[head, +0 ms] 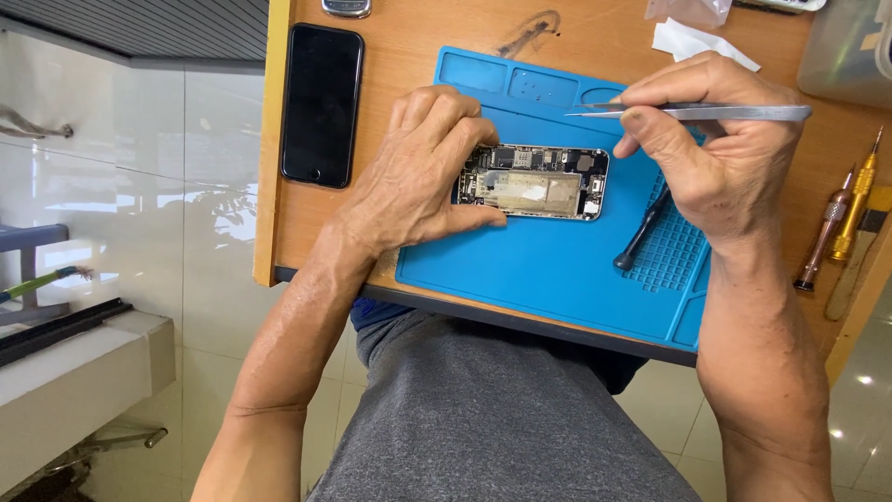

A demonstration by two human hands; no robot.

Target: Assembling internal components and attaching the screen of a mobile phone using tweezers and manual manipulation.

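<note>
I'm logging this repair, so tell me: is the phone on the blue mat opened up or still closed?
Opened up. The phone lies with no screen over it, its circuit board and metal shielding exposed, steadied by the left hand.

The tweezers (697, 112) are showing as smooth, brushed metal with a dull shine, while the opened phone (534, 181) is baring a metal frame, a matt silvery shield plate and dark circuit parts. It is lying on a blue work mat (557, 270) that is looking like matt, rubbery silicone with a moulded grid texture, spread over a wooden table (409, 37) whose varnished orange grain is carrying a dark scorch-like stain. The black phone (321, 104) is presenting glossy glass, the screwdrivers (841, 218) are gleaming in gold and copper-toned metal, and the shirt (502, 418) is reading as soft grey knitted cloth.
</note>
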